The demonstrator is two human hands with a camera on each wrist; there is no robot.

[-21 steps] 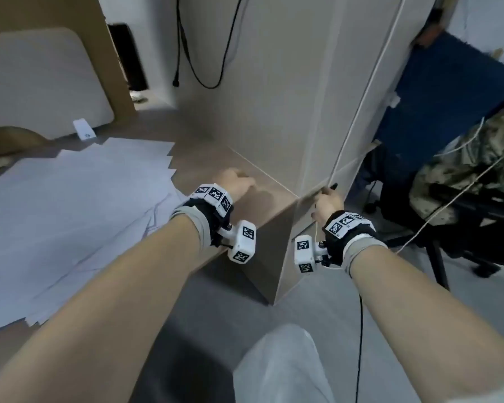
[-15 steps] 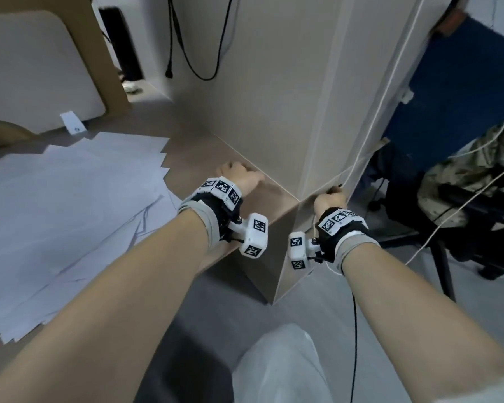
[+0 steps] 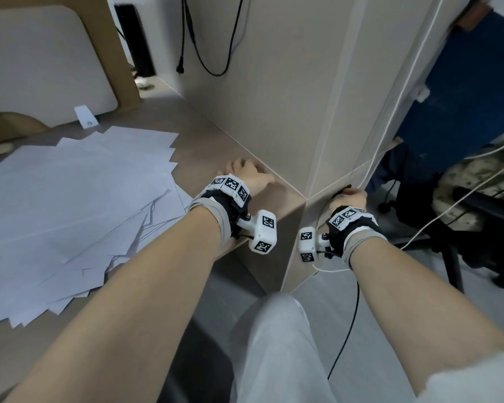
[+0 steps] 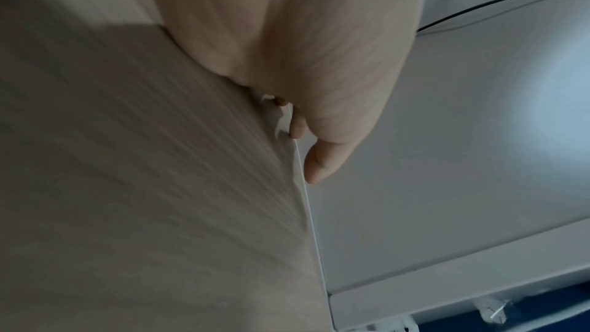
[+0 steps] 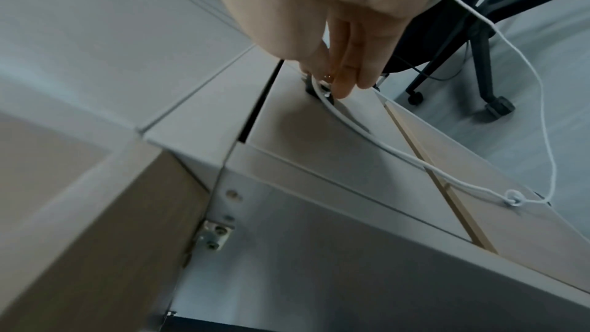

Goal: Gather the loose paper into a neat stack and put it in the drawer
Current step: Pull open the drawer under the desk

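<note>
Several loose white sheets of paper (image 3: 70, 199) lie fanned out on the left of the wooden desk (image 3: 210, 152). My left hand (image 3: 249, 175) rests on the desk top against the foot of the tall cabinet (image 3: 274, 82), holding nothing; in the wrist view its thumb (image 4: 314, 165) lies along the cabinet seam. My right hand (image 3: 348, 196) is round the corner at the drawer front (image 5: 319, 140). There my right hand (image 5: 324, 82) pinches the small dark drawer handle (image 5: 308, 90). A thin dark gap shows beside the drawer front.
A white cord (image 5: 399, 155) runs from the handle across the drawer front to a loop. A black office chair (image 3: 463, 222) stands close on the right before a blue panel (image 3: 463, 97). My knee (image 3: 274, 344) is below the desk corner. Black cables hang behind.
Both hands keep their places, the left on the desk and the right at the handle. The head view has shifted slightly.
</note>
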